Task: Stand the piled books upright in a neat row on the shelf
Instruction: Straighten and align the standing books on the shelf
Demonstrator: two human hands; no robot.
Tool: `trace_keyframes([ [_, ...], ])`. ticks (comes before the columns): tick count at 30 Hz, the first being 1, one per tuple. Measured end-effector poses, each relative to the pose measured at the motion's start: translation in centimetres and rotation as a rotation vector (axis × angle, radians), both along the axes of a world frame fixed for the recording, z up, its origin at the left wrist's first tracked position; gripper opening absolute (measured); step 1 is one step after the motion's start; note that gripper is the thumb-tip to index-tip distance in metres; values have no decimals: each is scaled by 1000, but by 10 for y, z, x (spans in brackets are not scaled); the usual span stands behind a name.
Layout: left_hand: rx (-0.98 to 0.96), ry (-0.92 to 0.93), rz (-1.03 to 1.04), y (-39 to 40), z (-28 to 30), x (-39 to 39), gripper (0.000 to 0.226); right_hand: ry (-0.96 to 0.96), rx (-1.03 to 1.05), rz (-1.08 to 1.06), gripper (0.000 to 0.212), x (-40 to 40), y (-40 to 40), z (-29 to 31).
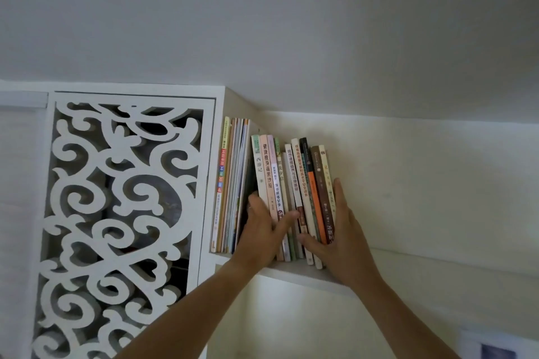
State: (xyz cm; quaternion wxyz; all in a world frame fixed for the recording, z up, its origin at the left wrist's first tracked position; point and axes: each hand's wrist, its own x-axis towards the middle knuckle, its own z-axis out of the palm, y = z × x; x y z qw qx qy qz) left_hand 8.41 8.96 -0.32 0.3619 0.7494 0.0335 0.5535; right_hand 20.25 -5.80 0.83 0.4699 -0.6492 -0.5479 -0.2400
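A row of several paperback books (pixel 294 181) stands upright on a high white shelf (pixel 303 274), spines facing me, leaning slightly right. My left hand (pixel 262 227) presses against the left end of this group, fingers behind the leftmost spine and thumb across the fronts. My right hand (pixel 335 239) lies flat against the right end, thumb under the front of the spines. The two hands squeeze the group between them. A taller set of thin books (pixel 233 183) stands further left against the cabinet side, a narrow gap apart.
A white cabinet door with carved scroll fretwork (pixel 122 213) fills the left. The pale wall (pixel 423 183) runs behind and right of the shelf, the ceiling above. A framed picture corner (pixel 495 350) shows at the bottom right.
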Motion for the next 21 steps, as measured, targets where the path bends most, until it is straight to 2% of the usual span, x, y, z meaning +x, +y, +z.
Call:
trace_keyframes([
  [3, 111, -77, 223, 1, -5, 6, 86, 31, 46, -56, 130, -3, -1, -2],
  [4, 174, -92, 313, -1, -6, 7, 87, 45, 65, -81, 133, -4, -2, -2],
  [7, 437, -83, 613, -11, -11, 7, 63, 81, 82, -124, 133, -7, -5, -4],
  [9, 504, -58, 765, -17, -12, 9, 51, 95, 67, -149, 130, -10, -6, -4],
  [14, 501, 71, 897, -26, -12, 15, 73, 128, 85, -210, 121, -13, -7, -3],
  [16, 503, 73, 946, -32, -15, 18, 74, 150, 98, -219, 119, -12, -7, -3],
  [18, 600, 51, 1035, -34, -9, 20, 70, 169, 109, -224, 118, -12, -7, -3],
  [21, 767, 91, 1137, -29, 33, 19, 68, 156, 109, -217, 116, -11, -6, -4],
])
